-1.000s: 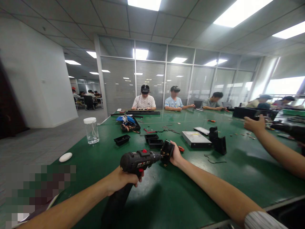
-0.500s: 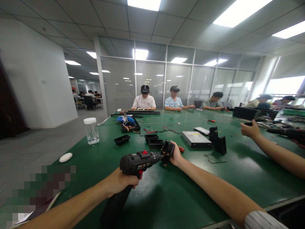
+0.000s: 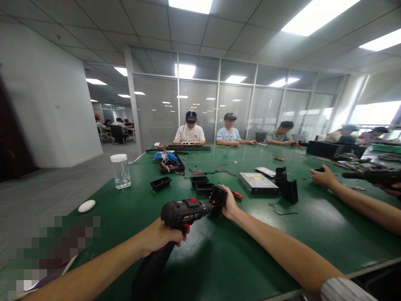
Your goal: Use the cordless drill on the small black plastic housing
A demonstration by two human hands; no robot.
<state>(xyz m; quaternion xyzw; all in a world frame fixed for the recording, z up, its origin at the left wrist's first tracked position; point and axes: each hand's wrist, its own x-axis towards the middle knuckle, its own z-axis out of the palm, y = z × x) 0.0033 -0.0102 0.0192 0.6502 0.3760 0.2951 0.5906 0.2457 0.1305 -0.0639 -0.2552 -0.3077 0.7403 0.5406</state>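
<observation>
My left hand (image 3: 164, 238) is wrapped round the handle of a black and red cordless drill (image 3: 183, 213), which points right. The drill's tip meets a small black plastic housing (image 3: 217, 200) with brassy metal bits on it. Fingers closed, my right hand (image 3: 230, 202) grips that housing from its right side, above the table. Whether the bit sits in a screw cannot be made out. Just beyond lie black open plastic trays (image 3: 205, 189), and an orange-handled tool (image 3: 237, 195) is partly hidden behind my right hand.
On the green table (image 3: 200, 267) are a disc drive (image 3: 258, 183), black brackets (image 3: 288, 190), a tray of blue cables (image 3: 169, 161), a lidded clear jar (image 3: 120, 172) and a white oval object (image 3: 87, 206). At right, a co-worker's hands hold a black part (image 3: 320, 169) and another drill (image 3: 372, 175).
My drill has shifted slightly right, and the black housing has turned a little in my right hand. At right, the co-worker's hand and drill have moved slightly left.
</observation>
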